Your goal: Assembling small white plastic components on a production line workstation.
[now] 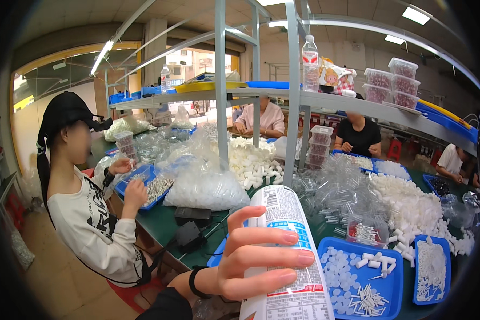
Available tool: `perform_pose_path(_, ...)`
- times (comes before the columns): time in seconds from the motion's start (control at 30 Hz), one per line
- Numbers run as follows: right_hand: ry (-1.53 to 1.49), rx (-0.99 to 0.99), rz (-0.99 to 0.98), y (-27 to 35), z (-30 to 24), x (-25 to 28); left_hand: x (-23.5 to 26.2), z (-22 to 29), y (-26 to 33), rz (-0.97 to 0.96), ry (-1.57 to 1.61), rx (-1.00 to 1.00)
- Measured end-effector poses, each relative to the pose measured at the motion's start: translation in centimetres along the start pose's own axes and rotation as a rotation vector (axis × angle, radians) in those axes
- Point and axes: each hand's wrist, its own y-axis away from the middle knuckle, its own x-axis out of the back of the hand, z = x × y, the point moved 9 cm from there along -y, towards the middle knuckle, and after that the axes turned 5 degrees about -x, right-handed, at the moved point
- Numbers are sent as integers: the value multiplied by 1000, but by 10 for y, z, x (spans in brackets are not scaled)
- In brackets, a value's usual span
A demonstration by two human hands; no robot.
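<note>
My left hand (239,266), a black band round its wrist, is wrapped about a large white cylindrical container (280,205) with a printed label and a blue stripe. The container is held up close, tilted, and covers part of the table behind it. Its lower end runs out of the picture. My right hand is not in view. Just right of the container lies a blue tray (393,293) with round translucent discs (340,269), short white tubes (376,260) and thin white sticks (368,301).
A narrower blue tray (431,300) of small white pieces stands farther right. White parts (410,200) and clear plastic tubes (325,186) are heaped behind. A grey shelf frame (221,69) rises over the table. At left sits a person in a black cap (72,109); several others work beyond.
</note>
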Motion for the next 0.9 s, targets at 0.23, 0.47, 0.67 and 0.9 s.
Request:
perform_pose_path(0.23,89,-11,58,4,6,6,-3,5,-18,56,-4,-76)
perform_pose_path(0.47,104,75,48,7,-4,3,-6,8,-26,-50,11,-83)
perform_pose_path(0.67,136,75,76,9,-6,4,-8,8,-17,-41,23,-26)
perform_pose_path(0.9,135,61,48,4,-4,6,-24,10,6,-256,117,132)
